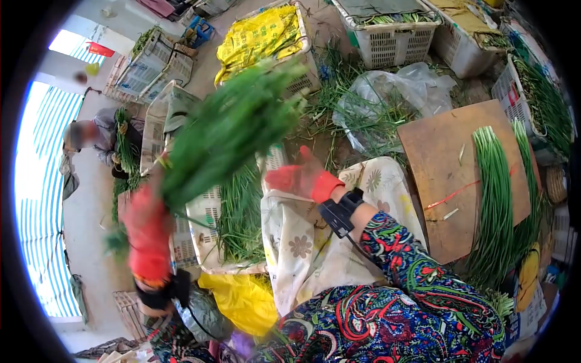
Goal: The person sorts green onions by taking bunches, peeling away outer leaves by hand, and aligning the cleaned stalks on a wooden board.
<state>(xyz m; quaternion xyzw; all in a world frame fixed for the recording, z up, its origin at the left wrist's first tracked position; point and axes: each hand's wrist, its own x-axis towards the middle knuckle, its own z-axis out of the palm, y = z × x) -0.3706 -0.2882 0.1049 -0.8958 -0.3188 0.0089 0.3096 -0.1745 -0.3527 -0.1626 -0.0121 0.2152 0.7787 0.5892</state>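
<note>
A large bunch of green chives [236, 124], smeared by motion, is up in front of me. My left hand [145, 227], in a red glove, grips its lower left end; the fingers are blurred. My right hand [307, 178], also red-gloved, is held above the flowered cloth [302, 245] on my lap, fingers apart and nothing in them. More loose chives [242, 209] lie in a white crate [203, 227] below the raised bunch. To the right, a neat bundle of chives [493, 187] rests on a brown board [439, 163].
A crate topped with a yellow sack [260, 39] stands ahead. A clear plastic bag [393, 94] and scattered stalks [336, 78] cover the floor. White crates [393, 45] line the back. Another person [109, 136] handles greens at the left. A red strip [451, 195] crosses the board.
</note>
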